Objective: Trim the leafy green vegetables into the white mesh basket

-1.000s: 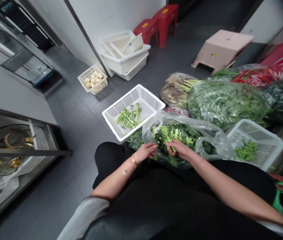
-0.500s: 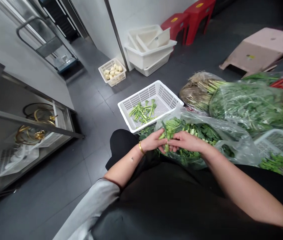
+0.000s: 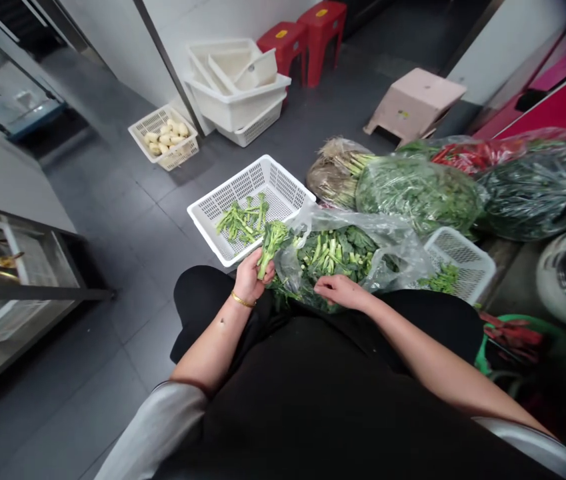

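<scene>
L hand (image 3: 249, 279) now apart from R, not together as before, closed round 1 leafy green stalk (image 3: 271, 248), held upright. R hand (image 3: 340, 291) open, resting on greens (image 3: 330, 260) in clear plastic bag (image 3: 393, 243) on lap. Just beside: white mesh basket (image 3: 235, 183) w/ cut stalks (image 3: 241, 222); 2nd basket (image 3: 457, 257) on R.

Dark grey tiles (image 3: 90, 223) cover the floor beside a white wall (image 3: 113, 50). A metal shelf (image 3: 37, 291) stands near left; two red stools (image 3: 305, 40) and a pale pink stool (image 3: 415, 103) sit far right.
</scene>
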Demonstrator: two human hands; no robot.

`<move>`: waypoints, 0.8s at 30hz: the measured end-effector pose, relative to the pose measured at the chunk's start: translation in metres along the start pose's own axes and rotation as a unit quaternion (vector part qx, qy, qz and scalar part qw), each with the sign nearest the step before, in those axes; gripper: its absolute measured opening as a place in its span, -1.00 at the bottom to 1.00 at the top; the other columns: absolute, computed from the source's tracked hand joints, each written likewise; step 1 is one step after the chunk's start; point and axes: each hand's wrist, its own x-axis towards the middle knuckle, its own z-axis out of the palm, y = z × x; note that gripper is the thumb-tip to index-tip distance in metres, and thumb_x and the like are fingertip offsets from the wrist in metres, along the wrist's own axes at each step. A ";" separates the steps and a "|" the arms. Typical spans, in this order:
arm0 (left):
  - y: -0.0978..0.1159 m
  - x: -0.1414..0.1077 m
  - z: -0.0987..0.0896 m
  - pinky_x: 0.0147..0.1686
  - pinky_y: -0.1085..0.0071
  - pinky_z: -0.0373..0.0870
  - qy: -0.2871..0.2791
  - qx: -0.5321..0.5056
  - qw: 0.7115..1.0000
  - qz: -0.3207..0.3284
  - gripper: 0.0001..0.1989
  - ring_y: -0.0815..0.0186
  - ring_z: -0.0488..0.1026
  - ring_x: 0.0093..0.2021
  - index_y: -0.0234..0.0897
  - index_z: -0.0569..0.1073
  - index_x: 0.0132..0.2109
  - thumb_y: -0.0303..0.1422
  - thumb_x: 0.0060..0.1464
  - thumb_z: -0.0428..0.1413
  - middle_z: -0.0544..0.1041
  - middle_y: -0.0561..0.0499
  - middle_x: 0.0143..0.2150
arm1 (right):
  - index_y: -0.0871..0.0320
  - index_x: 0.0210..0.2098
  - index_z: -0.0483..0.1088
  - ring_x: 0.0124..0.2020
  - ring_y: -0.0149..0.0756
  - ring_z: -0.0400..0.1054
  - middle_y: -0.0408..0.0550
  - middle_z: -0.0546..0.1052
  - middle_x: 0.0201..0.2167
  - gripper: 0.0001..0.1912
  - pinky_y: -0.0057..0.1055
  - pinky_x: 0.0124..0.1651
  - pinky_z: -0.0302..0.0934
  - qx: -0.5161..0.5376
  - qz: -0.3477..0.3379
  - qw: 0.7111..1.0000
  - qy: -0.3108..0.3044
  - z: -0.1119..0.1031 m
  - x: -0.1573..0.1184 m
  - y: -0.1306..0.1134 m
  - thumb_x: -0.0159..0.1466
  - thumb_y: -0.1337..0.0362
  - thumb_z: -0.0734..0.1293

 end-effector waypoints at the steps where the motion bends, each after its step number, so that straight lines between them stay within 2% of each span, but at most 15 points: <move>1: -0.001 0.000 0.002 -0.73 0.56 -0.04 0.001 -0.008 1.000 -0.002 -0.72 0.49 0.12 -0.75 -0.26 0.18 -0.41 -0.19 0.02 0.08 0.26 0.13 -0.67 | 0.14 -0.35 0.39 -0.61 -0.40 0.32 -0.22 0.40 -0.66 -0.69 -0.43 -0.43 0.18 0.043 0.009 0.999 0.015 -0.001 0.002 0.003 0.20 0.02 0.22; 4: -0.008 0.002 0.013 -0.74 0.58 0.00 0.007 -0.002 1.000 0.005 -0.74 0.45 0.23 -0.71 -0.24 0.15 -0.37 -0.26 -0.02 0.11 0.34 0.12 -0.61 | 0.13 -0.06 0.32 -0.54 -0.35 0.37 -0.18 0.46 -0.55 -0.51 -0.42 -0.48 0.21 0.201 -0.003 0.978 0.062 -0.008 0.019 -0.005 0.14 -0.05 0.27; 5: -0.012 0.003 0.018 -0.75 0.59 0.00 -0.001 0.013 1.000 -0.001 -0.74 0.44 0.26 -0.70 -0.23 0.16 -0.34 -0.26 -0.02 0.12 0.37 0.12 -0.59 | 0.13 -0.05 0.31 -0.51 -0.33 0.38 -0.16 0.47 -0.50 -0.49 -0.42 -0.49 0.22 0.243 -0.020 0.968 0.066 -0.012 0.026 -0.012 0.12 -0.06 0.29; 7: -0.018 0.008 0.027 -0.77 0.60 0.01 -0.030 0.054 0.998 -0.030 -0.72 0.42 0.30 -0.71 -0.23 0.18 -0.29 -0.25 -0.02 0.14 0.41 0.11 -0.56 | 0.14 -0.21 0.36 -0.50 -0.33 0.38 -0.14 0.48 -0.50 -0.56 -0.42 -0.49 0.23 0.269 -0.049 0.958 0.086 -0.020 0.039 -0.027 0.09 -0.06 0.32; 10: -0.026 0.017 0.034 -0.77 0.59 0.07 -0.059 0.091 0.992 -0.071 -0.67 0.39 0.34 -0.71 -0.24 0.19 -0.25 -0.19 -0.02 0.15 0.44 0.08 -0.55 | 0.14 -0.54 0.29 -0.63 -0.41 0.28 -0.19 0.40 -0.67 -0.63 -0.46 -0.54 0.15 0.212 -0.048 0.964 0.153 -0.029 0.047 -0.042 0.10 -0.05 0.33; 12: -0.030 0.021 0.035 -0.78 0.57 0.09 -0.072 0.089 0.987 -0.109 -0.64 0.36 0.35 -0.70 -0.27 0.22 -0.25 -0.13 -0.02 0.14 0.44 0.04 -0.56 | 0.14 -0.61 0.26 -0.68 -0.43 0.23 -0.20 0.37 -0.73 -0.61 -0.47 -0.56 0.11 0.172 -0.047 0.969 0.170 -0.032 0.046 -0.045 0.14 -0.03 0.29; 14: -0.032 0.021 0.034 -0.80 0.59 -0.02 -0.071 0.071 0.987 -0.128 -0.63 0.43 0.25 -0.75 -0.29 0.23 -0.26 -0.09 -0.01 0.11 0.39 0.06 -0.60 | 0.13 -0.61 0.27 -0.69 -0.44 0.21 -0.20 0.36 -0.74 -0.61 -0.47 -0.53 0.11 0.123 -0.058 0.973 0.185 -0.029 0.044 -0.048 0.19 0.00 0.26; 17: -0.033 0.015 0.033 -0.78 0.62 -0.23 -0.007 0.048 0.997 -0.067 -0.63 0.56 0.04 -0.79 -0.24 0.16 -0.32 -0.09 0.00 0.12 0.26 0.18 -0.65 | 0.12 -0.63 0.23 -0.65 -0.42 0.21 -0.19 0.32 -0.75 -0.59 -0.45 -0.46 0.11 0.035 -0.084 0.963 0.252 -0.020 0.042 -0.056 0.25 0.03 0.21; 19: -0.032 0.010 0.034 -0.76 0.61 -0.27 0.037 0.038 0.998 -0.017 -0.60 0.58 -0.02 -0.78 -0.21 0.10 -0.35 -0.08 0.00 0.14 0.21 0.21 -0.66 | 0.10 -0.64 0.19 -0.59 -0.39 0.22 -0.15 0.33 -0.72 -0.58 -0.43 -0.41 0.10 -0.019 -0.119 0.950 0.288 -0.012 0.040 -0.065 0.28 0.04 0.16; 22: -0.029 0.004 0.036 -0.75 0.59 -0.27 0.073 0.022 0.997 0.021 -0.58 0.58 -0.06 -0.77 -0.20 0.09 -0.35 -0.04 0.00 0.12 0.16 0.22 -0.67 | 0.10 -0.64 0.19 -0.52 -0.34 0.25 -0.06 0.36 -0.64 -0.57 -0.39 -0.36 0.09 -0.101 -0.176 0.932 0.301 -0.003 0.033 -0.076 0.29 0.04 0.14; 24: -0.025 0.001 0.036 -0.74 0.59 -0.26 0.068 0.003 0.997 0.021 -0.57 0.58 -0.08 -0.77 -0.21 0.09 -0.35 0.00 0.00 0.11 0.14 0.23 -0.67 | 0.10 -0.61 0.24 -0.49 -0.32 0.27 -0.03 0.39 -0.60 -0.58 -0.38 -0.35 0.11 -0.103 -0.190 0.932 0.292 -0.001 0.029 -0.079 0.28 0.02 0.14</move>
